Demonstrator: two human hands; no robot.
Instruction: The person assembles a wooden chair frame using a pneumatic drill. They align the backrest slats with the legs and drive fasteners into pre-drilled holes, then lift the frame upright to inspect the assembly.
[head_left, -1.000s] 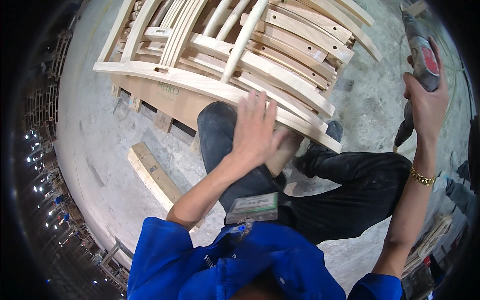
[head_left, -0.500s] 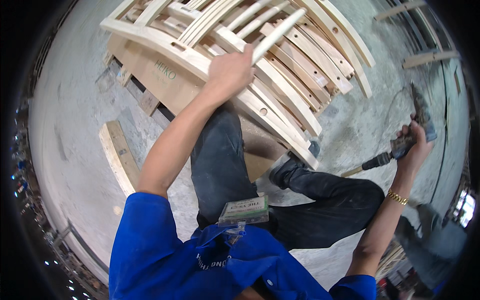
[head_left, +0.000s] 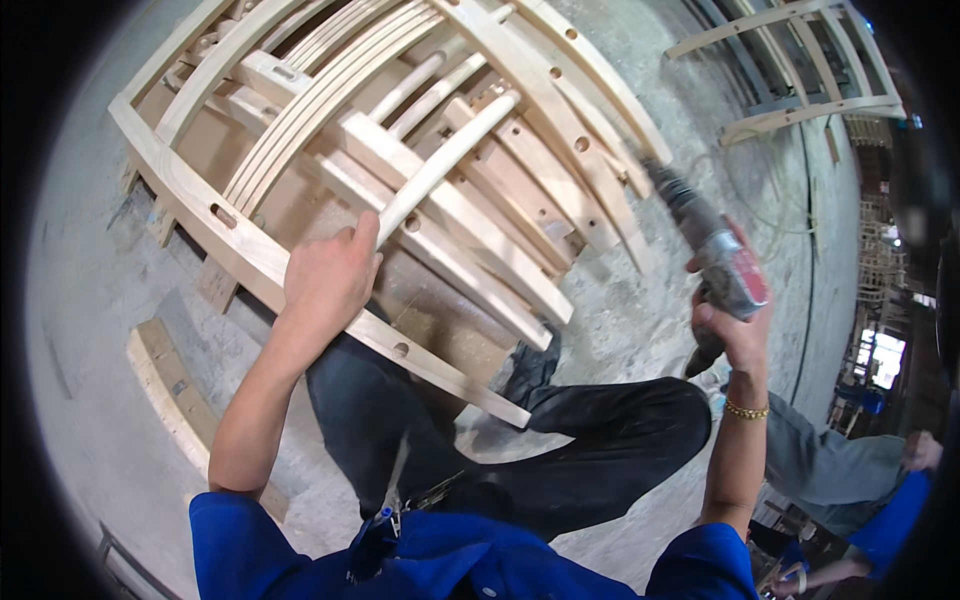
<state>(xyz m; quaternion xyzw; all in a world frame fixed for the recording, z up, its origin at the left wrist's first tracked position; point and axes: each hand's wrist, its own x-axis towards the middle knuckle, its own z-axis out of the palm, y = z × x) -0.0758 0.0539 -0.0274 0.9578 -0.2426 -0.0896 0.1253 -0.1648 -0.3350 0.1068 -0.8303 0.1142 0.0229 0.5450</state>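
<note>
My left hand point(head_left: 335, 275) is closed around the near end of a round wooden rung point(head_left: 450, 160), beside a long curved wooden rail point(head_left: 240, 250). That rail slants across my knee and has slots and holes along it. In my right hand point(head_left: 735, 325) is a grey, red and black power drill point(head_left: 725, 255), its front end pointing up and left toward the outer curved rail point(head_left: 610, 80). The drill's tip is blurred, and I cannot tell whether it touches that rail.
Curved slats point(head_left: 340, 90) and drilled wooden bars point(head_left: 520, 190) are piled over brown cardboard. A loose curved piece point(head_left: 175, 390) lies on the concrete floor at left. Another slatted wooden frame point(head_left: 800, 110) stands far right. Part of a co-worker's blue sleeve point(head_left: 895, 520) shows at lower right.
My right hand has brought the drill leftward, close to the pile's right side. My left hand still holds the rung; hand and pile sit further left and lower in the picture.
</note>
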